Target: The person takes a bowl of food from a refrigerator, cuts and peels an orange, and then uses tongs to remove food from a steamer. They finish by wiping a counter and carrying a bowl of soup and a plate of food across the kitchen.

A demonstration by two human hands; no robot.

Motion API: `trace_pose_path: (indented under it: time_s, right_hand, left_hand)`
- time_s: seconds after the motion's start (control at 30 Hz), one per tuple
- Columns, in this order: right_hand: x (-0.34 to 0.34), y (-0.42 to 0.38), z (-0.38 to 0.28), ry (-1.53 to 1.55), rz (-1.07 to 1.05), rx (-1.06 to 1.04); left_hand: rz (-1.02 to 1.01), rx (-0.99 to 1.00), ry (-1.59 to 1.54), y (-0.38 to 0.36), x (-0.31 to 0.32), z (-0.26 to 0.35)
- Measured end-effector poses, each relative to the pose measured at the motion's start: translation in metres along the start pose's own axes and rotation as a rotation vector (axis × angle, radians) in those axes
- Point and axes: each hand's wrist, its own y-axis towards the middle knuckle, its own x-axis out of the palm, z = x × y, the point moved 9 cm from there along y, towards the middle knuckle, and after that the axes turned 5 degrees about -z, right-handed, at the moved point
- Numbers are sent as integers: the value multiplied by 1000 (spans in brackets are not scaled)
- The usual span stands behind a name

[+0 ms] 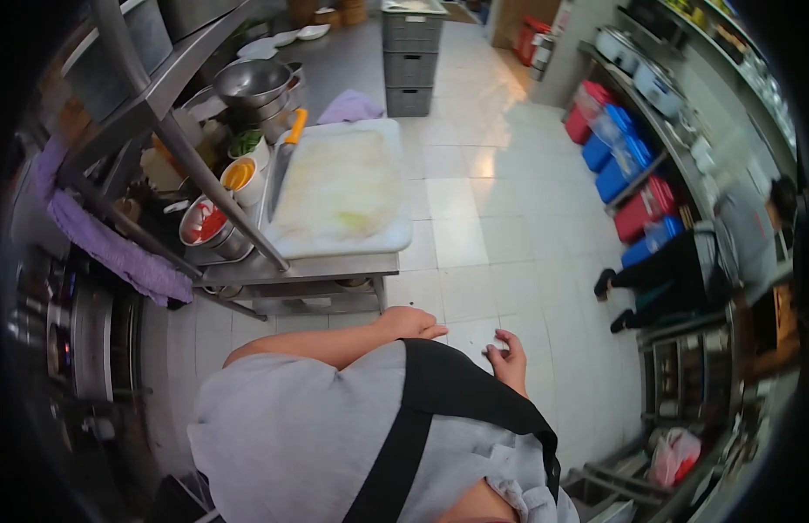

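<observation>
My left hand (410,323) hangs in front of my body above the tiled floor, with its fingers stretched to the right. It appears to hold nothing. To its right is my right hand (509,360), fingers loosely bent with a gap between thumb and fingers. No held thing can be made out there. Nearest to my left hand is the steel table, bearing a white cutting board (339,187) with a pale green scrap on it. Along the board's left edge lies a knife with an orange handle (296,126).
Beside the board stand a metal pot with red contents (208,222), a cup with orange contents (239,175) and a steel bowl (252,80). Grey crates (411,70) are stacked beyond. At right, a person (727,244) bends by a counter with red and blue bins (622,170).
</observation>
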Motion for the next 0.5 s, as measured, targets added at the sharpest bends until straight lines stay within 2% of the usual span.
trace_pose_path:
  time_s: [0.03,0.13,0.17,0.2,0.27,0.3,0.5]
  right_hand:
    - [1,14,21,132,-49,166]
    - [-12,62,8,-181,-151,210]
    - [-14,81,-4,-303,-231,188]
    - [-17,99,-16,-362,-222,54]
    - [-13,131,-47,-454,-205,-234]
    - [-10,146,-50,-447,-267,-171]
    - [32,217,-59,-450,-406,-262]
  left_hand:
    - [66,47,-11,10,-8,1]
    - [336,274,-7,42,-33,0]
    - [436,336,-15,52,-43,-1]
    - [538,384,-27,57,-49,-3]
    - [596,382,-73,72,-62,-8]
    - [637,376,-83,76,-72,-9]
    - [807,262,-40,95,-124,-27]
